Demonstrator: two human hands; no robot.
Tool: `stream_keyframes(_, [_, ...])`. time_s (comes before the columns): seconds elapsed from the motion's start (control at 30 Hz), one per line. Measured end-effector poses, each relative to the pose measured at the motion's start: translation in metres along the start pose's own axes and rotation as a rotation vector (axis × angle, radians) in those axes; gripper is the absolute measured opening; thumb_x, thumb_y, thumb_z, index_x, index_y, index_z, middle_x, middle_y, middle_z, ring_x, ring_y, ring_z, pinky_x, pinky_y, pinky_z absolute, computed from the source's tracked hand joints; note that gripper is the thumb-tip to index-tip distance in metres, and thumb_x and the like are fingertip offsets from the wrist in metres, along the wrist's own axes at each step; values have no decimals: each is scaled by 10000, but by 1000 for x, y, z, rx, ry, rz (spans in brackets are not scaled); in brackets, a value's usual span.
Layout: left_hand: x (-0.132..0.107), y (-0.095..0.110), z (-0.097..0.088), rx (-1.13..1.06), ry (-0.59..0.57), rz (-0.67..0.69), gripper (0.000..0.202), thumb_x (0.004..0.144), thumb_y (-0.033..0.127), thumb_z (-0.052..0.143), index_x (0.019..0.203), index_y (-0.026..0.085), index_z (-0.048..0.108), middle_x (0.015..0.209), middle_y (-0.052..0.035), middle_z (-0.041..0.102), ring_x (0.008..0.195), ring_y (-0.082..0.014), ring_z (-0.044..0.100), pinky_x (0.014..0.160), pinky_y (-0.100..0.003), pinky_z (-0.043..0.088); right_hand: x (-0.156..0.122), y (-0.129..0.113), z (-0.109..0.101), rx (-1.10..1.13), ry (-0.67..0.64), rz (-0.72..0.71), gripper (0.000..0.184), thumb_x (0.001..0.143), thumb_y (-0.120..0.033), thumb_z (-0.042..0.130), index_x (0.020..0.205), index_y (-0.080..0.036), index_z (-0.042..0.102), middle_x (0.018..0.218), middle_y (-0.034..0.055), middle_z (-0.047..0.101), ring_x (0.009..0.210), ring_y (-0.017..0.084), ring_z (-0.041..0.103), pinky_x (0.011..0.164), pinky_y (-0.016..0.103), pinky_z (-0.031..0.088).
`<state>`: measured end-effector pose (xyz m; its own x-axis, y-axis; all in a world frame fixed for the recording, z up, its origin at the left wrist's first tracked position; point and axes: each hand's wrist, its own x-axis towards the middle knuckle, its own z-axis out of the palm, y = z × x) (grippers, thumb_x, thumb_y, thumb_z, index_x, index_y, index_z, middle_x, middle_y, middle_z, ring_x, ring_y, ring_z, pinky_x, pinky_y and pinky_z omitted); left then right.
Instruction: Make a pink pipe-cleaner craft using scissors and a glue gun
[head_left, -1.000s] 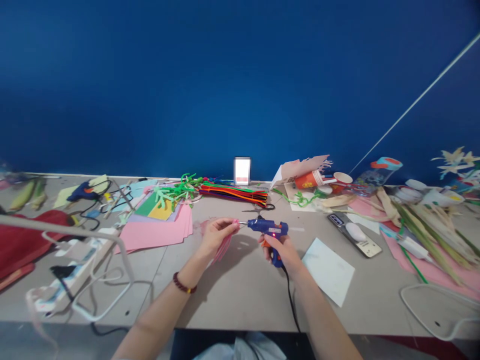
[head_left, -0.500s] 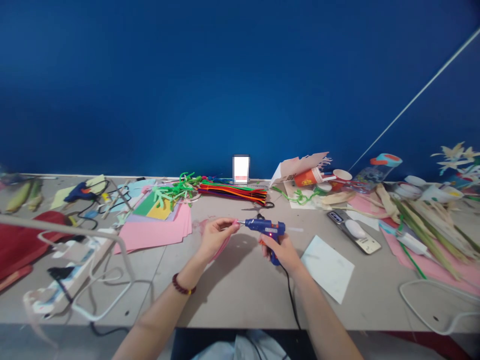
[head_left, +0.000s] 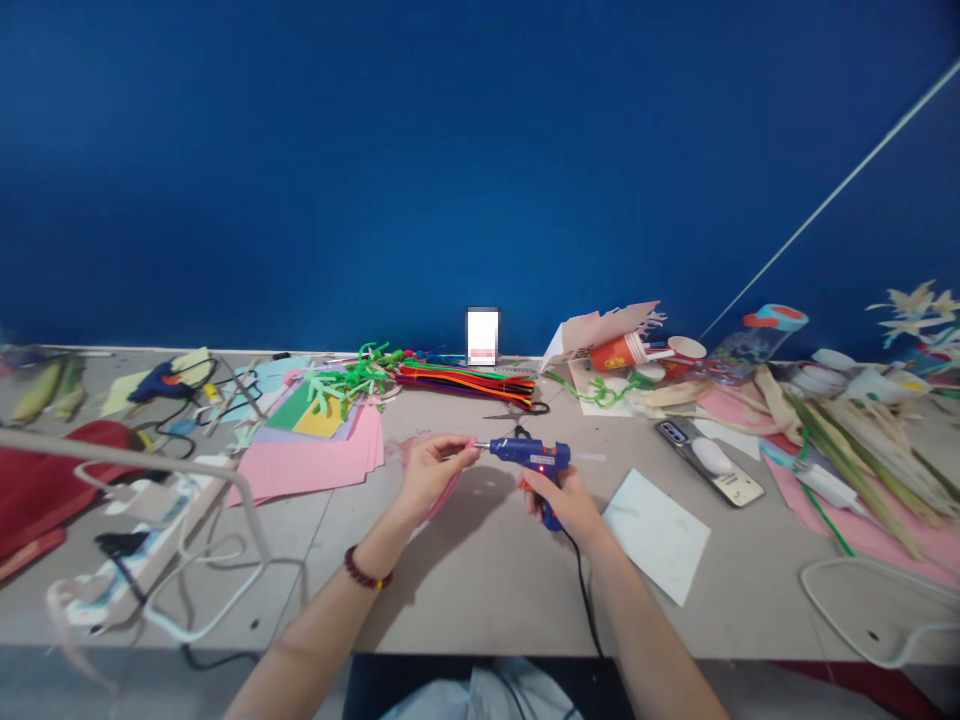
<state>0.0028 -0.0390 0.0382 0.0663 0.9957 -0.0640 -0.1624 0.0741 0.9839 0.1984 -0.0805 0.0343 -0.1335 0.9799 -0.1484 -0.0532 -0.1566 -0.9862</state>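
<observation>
Gripping a blue hot glue gun (head_left: 531, 453) in the right hand (head_left: 561, 498), fingers closed round the handle, nozzle aimed left; pinching a narrow pink strip (head_left: 448, 497) in the closed left hand (head_left: 433, 472), a beaded bracelet (head_left: 366, 569) on that wrist. Nozzle tip just beside the pink at the left fingertips, both hands held above a bare stretch of the grey table (head_left: 465, 590), a small red light glowing on the gun's body.

Main risk: a burn from the hot nozzle or from fresh glue, so close to bare fingertips, especially with any slip of the strip. Also a drip of glue from a tip left pointing over nothing, onto the table, the loose pink sheets (head_left: 315, 465) to the left, or the white card (head_left: 656, 537) just right of the right hand. Some danger too of a snag on the black power cord (head_left: 583, 590) trailing over the table edge, from a sudden pull of the right arm, dragging the gun out of line.

Hard to make out: the strip's end, hidden inside the left fingers; any glue on the tip or the pink, too small to tell; the trigger, covered by the right fingers; the cord's far end, cut off below the table edge
</observation>
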Motion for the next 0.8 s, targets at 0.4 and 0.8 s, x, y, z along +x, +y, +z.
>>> stream_keyframes(0.4, [-3,2,3,39,18,-6,256,569,297,806,762,146,732,734,-70,722,661,-156,650,668,-259,521,1,2,1,27,8,5,399,724,-541,611,691,-143,598,431,-14,561,336,84,468,354,192,373])
stream_keyframes(0.8, [-1,1,1,-14,35,-22,270,554,297,813,756,138,728,710,-67,719,653,-156,649,662,-260,514,0,1,2,44,20,11,414,706,-556,618,663,-145,596,429,-14,559,328,81,463,345,188,359])
